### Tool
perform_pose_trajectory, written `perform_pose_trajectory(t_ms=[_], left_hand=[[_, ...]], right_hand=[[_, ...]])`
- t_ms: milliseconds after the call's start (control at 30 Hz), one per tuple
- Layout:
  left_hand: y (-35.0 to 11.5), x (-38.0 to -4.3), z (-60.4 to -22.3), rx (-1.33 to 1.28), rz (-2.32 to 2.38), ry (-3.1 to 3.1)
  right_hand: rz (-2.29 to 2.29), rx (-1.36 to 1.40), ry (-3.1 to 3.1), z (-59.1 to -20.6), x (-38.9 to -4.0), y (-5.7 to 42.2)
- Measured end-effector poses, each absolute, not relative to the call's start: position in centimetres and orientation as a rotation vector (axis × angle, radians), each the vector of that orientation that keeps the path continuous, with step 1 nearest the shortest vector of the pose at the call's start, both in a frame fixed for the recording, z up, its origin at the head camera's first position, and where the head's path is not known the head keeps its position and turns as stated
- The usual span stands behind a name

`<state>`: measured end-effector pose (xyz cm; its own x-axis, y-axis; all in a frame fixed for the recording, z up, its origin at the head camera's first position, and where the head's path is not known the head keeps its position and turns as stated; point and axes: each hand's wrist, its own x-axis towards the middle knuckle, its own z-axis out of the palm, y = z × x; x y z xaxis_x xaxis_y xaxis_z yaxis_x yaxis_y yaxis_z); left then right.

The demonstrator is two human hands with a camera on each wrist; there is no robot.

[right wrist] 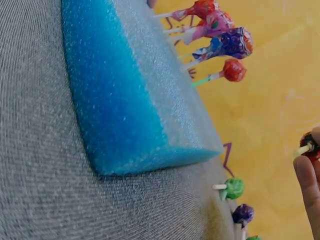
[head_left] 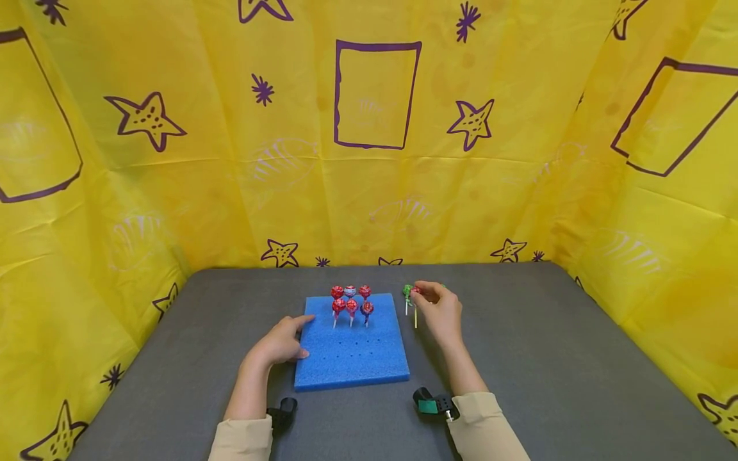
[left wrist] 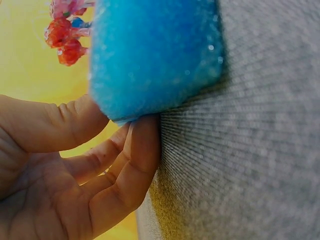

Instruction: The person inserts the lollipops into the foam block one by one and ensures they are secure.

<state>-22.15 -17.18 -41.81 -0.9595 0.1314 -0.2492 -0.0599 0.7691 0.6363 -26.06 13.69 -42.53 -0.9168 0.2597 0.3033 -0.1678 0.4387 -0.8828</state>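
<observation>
A blue foam block point(head_left: 352, 368) lies flat with several wrapped lollipops point(head_left: 352, 306) standing in two rows toward its back half. Small holes dot its nearer part. My left hand point(head_left: 281, 339) rests at the block's left edge, index finger reaching onto the top. In the left wrist view the thumb point(left wrist: 65, 122) touches the upper edge and the other fingers meet the side. Right of the block, my right hand point(head_left: 442, 314) pinches a red-wrapped lollipop point(right wrist: 309, 142) near its head, its pale yellow stick point(head_left: 416, 317) pointing down.
Just beside the right hand are a green lollipop point(head_left: 407, 290) and, in the right wrist view, a purple one point(right wrist: 243, 214). Another green lollipop shows partly behind that hand. A yellow patterned curtain point(head_left: 369, 211) surrounds the grey table point(head_left: 548, 358).
</observation>
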Motion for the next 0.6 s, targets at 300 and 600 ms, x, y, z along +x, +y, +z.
perform_pose_trajectory(t_ms=[300,600], left_hand=[[-17.2,-22.1,-42.0,0.085,0.97,2.716],[-17.2,-22.1,-41.8,0.077,0.983,2.701]], right_hand=[[1.595,-0.04,-2.226,-41.7,-25.6,13.0],[1.74,0.046,-2.172,-40.9,-25.1,11.8]])
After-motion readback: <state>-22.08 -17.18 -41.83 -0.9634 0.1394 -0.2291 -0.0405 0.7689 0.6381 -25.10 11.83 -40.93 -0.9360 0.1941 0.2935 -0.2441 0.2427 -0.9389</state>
